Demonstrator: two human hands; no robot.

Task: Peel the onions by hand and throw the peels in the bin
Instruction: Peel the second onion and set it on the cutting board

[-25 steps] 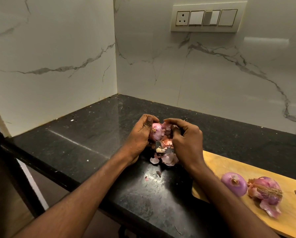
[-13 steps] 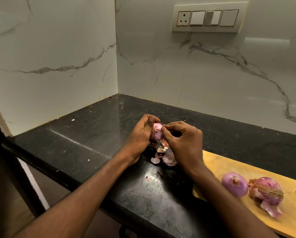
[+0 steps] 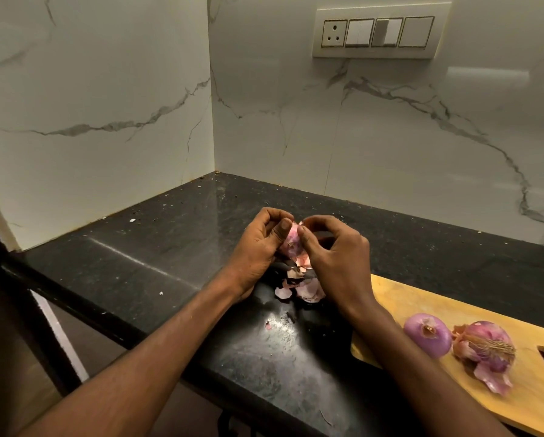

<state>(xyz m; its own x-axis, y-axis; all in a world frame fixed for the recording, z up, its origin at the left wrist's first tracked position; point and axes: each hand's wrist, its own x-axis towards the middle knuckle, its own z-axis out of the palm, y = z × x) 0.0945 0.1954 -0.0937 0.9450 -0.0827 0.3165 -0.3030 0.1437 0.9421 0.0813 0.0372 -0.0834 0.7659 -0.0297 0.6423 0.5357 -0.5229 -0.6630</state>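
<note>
Your left hand grips the round, glossy onion; your right hand pinches its papery skin; curled peels lie below the grip.

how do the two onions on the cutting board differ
The left onion is smooth, round and looks peeled; the right onion is partly wrapped in loose, papery skin that trails onto the cutting board. The left onion shows a small trimmed end; the right onion shows a tuft of dry roots. The left onion looks smaller. Both are purple-red and rest side by side, untouched by either hand.
</note>
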